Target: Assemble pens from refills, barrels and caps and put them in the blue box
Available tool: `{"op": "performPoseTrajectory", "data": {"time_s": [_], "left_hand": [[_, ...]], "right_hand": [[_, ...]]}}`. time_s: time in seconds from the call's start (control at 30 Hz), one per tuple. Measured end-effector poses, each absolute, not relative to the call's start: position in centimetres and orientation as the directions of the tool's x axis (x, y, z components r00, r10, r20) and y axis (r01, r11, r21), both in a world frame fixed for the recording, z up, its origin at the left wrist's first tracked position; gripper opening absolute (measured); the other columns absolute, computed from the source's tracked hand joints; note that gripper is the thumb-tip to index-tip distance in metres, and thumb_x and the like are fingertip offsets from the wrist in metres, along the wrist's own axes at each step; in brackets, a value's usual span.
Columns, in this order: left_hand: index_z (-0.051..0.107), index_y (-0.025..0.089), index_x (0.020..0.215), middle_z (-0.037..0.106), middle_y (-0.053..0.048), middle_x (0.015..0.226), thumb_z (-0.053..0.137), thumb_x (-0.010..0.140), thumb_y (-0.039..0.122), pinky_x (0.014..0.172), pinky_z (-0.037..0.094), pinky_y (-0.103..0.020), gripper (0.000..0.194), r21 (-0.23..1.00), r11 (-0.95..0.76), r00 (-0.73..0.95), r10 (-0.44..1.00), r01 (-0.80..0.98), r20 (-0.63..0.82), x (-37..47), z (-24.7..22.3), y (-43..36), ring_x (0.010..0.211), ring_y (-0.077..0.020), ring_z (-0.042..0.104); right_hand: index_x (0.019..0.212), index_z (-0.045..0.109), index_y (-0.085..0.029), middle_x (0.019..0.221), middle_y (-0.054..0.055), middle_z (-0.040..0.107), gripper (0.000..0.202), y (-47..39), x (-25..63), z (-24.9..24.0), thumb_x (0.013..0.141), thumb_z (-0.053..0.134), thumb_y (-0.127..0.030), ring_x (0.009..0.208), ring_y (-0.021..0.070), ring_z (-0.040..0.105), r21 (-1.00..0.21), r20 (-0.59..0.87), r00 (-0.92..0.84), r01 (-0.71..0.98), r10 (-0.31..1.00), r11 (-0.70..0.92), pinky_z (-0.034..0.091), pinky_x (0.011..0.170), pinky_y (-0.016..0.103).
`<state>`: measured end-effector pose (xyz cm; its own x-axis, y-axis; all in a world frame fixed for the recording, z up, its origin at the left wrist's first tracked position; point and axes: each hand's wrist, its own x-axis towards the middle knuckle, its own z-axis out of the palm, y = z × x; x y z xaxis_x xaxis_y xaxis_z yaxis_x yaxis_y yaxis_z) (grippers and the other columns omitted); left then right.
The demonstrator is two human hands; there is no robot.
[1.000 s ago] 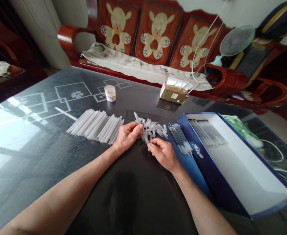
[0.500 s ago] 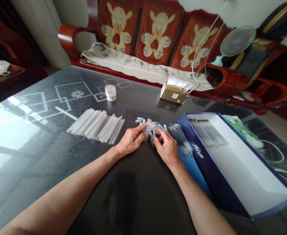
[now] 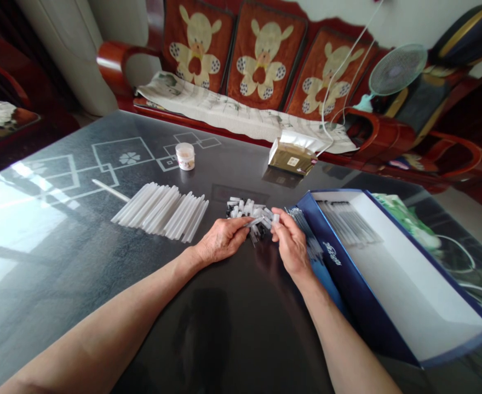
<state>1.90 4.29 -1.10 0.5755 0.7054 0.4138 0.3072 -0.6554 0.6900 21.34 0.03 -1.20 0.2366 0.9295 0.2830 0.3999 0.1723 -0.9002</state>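
Observation:
Small white and black caps [image 3: 245,207] lie in a loose pile at the middle of the dark table. My left hand [image 3: 223,238] pinches a thin, clear piece at the pile's near edge. Just right of it, my right hand [image 3: 292,241] holds a small whitish cap between thumb and fingertips. Many translucent white tubes [image 3: 162,210] lie side by side to the left. Thin dark refills [image 3: 307,227] lie beyond my right hand, partly hidden by it, against the blue box [image 3: 413,273].
More refills [image 3: 348,221] lie inside the box. A small round tub [image 3: 185,157] and a tissue pack [image 3: 292,156] stand farther back on the table [image 3: 52,246]. Behind the box are a green and white bag [image 3: 407,221] and white cables [image 3: 463,254].
My right hand has moved right, away from my left hand, with a small cap at its fingertips. My left hand has hardly moved.

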Motion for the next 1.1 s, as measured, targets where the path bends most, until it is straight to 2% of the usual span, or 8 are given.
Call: {"op": "performPoseTrajectory", "data": {"time_s": [0.13, 0.2, 0.27, 0.43, 0.6, 0.87, 0.97, 1.1], "left_hand": [[0.057, 0.014, 0.124, 0.07, -0.01, 0.109, 0.042, 0.095, 0.025, 0.085, 0.052, -0.028, 0.034, 0.603, -0.741, 0.626, 0.627, 0.296, 0.464, 2.0, -1.3, 4.2, 0.097, -0.0199, 0.068], [0.056, 0.013, 0.124, 0.07, -0.011, 0.107, 0.042, 0.095, 0.025, 0.085, 0.053, -0.03, 0.034, 0.578, -0.758, 0.639, 0.612, 0.304, 0.466, 2.0, -1.5, 4.2, 0.096, -0.0202, 0.068], [0.056, 0.013, 0.124, 0.069, -0.011, 0.106, 0.042, 0.096, 0.025, 0.085, 0.053, -0.03, 0.034, 0.572, -0.758, 0.646, 0.611, 0.312, 0.458, 2.0, -1.6, 4.2, 0.096, -0.0205, 0.068], [0.054, 0.013, 0.125, 0.069, -0.011, 0.104, 0.04, 0.096, 0.025, 0.084, 0.053, -0.031, 0.034, 0.57, -0.755, 0.677, 0.606, 0.324, 0.417, 1.9, -1.5, 4.2, 0.095, -0.0208, 0.068], [0.056, 0.013, 0.123, 0.069, -0.01, 0.097, 0.039, 0.097, 0.026, 0.08, 0.053, -0.03, 0.033, 0.555, -0.762, 0.685, 0.6, 0.332, 0.413, 1.9, -1.3, 4.2, 0.088, -0.0201, 0.068], [0.063, 0.015, 0.113, 0.07, -0.007, 0.093, 0.04, 0.097, 0.028, 0.076, 0.049, -0.024, 0.031, 0.625, -0.723, 0.69, 0.614, 0.296, 0.384, 1.7, -0.5, 4.5, 0.085, -0.017, 0.067], [0.064, 0.016, 0.112, 0.069, -0.004, 0.085, 0.041, 0.097, 0.029, 0.07, 0.046, -0.021, 0.031, 0.692, -0.669, 0.705, 0.627, 0.271, 0.33, 1.5, -0.2, 4.7, 0.076, -0.0137, 0.065], [0.067, 0.015, 0.1, 0.063, 0.0, 0.069, 0.041, 0.097, 0.029, 0.064, 0.042, -0.018, 0.03, 0.75, -0.613, 0.733, 0.624, 0.247, 0.269, 1.1, -0.1, 4.9, 0.063, -0.0095, 0.058]], "right_hand": [[0.108, 0.058, -0.02, 0.079, 0.0, 0.061, 0.028, 0.2, 21.3, -1.5, 0.085, 0.054, -0.034, 0.065, 0.0124, 0.058, -0.992, 0.122, 0.244, 0.017, 0.962, 0.122, 0.047, 0.056, 0.024], [0.104, 0.056, -0.02, 0.083, 0.002, 0.063, 0.026, 0.2, 21.1, -1.5, 0.082, 0.058, -0.033, 0.068, 0.0125, 0.059, -0.99, 0.097, 0.247, -0.073, 0.964, 0.118, 0.047, 0.057, 0.024], [0.103, 0.056, -0.021, 0.087, 0.002, 0.065, 0.025, 0.1, 20.9, -1.4, 0.081, 0.06, -0.033, 0.07, 0.0127, 0.06, -0.989, 0.094, 0.239, -0.088, 0.966, 0.118, 0.049, 0.059, 0.025], [0.103, 0.057, -0.021, 0.092, 0.004, 0.067, 0.026, -0.2, 20.8, -1.4, 0.081, 0.062, -0.035, 0.073, 0.0139, 0.063, -0.993, 0.104, 0.196, -0.035, 0.975, 0.113, 0.051, 0.062, 0.026], [0.099, 0.059, -0.02, 0.09, 0.004, 0.068, 0.022, -0.6, 21.0, -1.3, 0.083, 0.064, -0.035, 0.078, 0.0156, 0.065, -0.975, 0.172, 0.142, 0.164, 0.975, 0.148, 0.053, 0.07, 0.028], [0.11, 0.061, -0.022, 0.096, 0.006, 0.071, 0.025, -1.2, 21.7, 0.0, 0.085, 0.059, -0.025, 0.081, 0.0179, 0.068, -0.786, 0.336, -0.033, 0.542, 0.941, 0.299, 0.055, 0.079, 0.032], [0.111, 0.061, -0.022, 0.094, 0.006, 0.073, 0.025, -1.3, 21.9, 0.4, 0.087, 0.056, -0.026, 0.081, 0.0186, 0.07, -0.763, 0.333, -0.068, 0.567, 0.94, 0.311, 0.056, 0.078, 0.032], [0.109, 0.062, -0.02, 0.084, 0.004, 0.074, 0.024, -1.3, 21.9, 0.7, 0.091, 0.052, -0.032, 0.07, 0.0166, 0.071, -0.822, 0.252, -0.077, 0.509, 0.965, 0.256, 0.058, 0.069, 0.028]]}}
